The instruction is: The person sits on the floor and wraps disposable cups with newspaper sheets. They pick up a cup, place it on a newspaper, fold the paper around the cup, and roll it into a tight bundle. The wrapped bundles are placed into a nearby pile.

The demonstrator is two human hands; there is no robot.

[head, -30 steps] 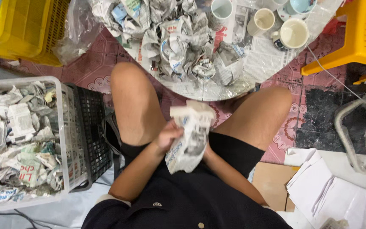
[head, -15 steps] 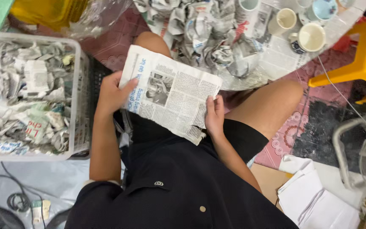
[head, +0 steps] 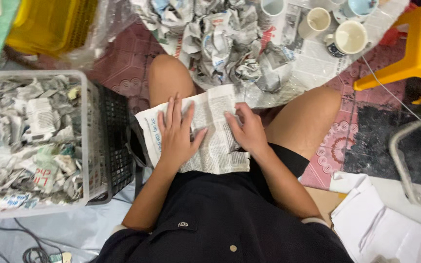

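Head view: your left hand [head: 175, 132] and right hand [head: 248, 130] press flat, fingers spread, on the printed newspaper sheet [head: 210, 139] across your lap; left, a white plastic crate [head: 91, 141] holds crumpled newspaper bundles [head: 30, 141]; far, white ceramic mugs [head: 349, 38].

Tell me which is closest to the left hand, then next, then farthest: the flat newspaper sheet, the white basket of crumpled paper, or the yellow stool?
1. Newspaper sheet: right under the left hand, on the lap.
2. White basket: off to the person's left, on the floor.
3. Yellow stool: far across on the right, beyond the right knee.
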